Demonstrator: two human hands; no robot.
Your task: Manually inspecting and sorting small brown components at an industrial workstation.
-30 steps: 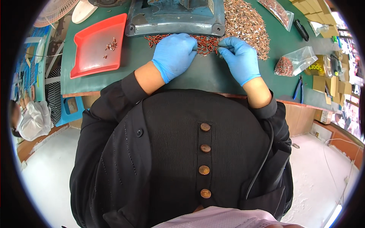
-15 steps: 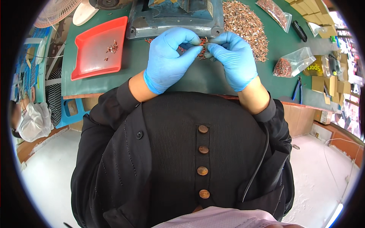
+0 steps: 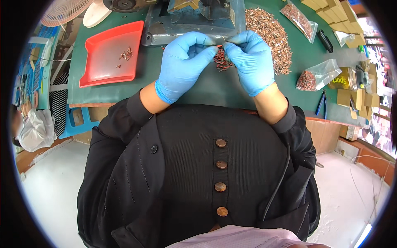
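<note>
Both my hands wear blue gloves and meet above the green mat. My left hand and my right hand pinch the two ends of one small red-and-metal part between fingertips. Just below the fingers lies a small bunch of red-sleeved copper parts on the mat. A large heap of the same copper parts spreads to the right of my right hand. A grey metal machine base stands directly behind my hands.
A red tray with a few loose parts sits at the left. Clear bags of copper parts lie at the right, with blue-handled pliers near the table edge. A white fan is at the far left.
My hands lifted off the mat, came together, and now hold one small part between them, closer to the machine base.
</note>
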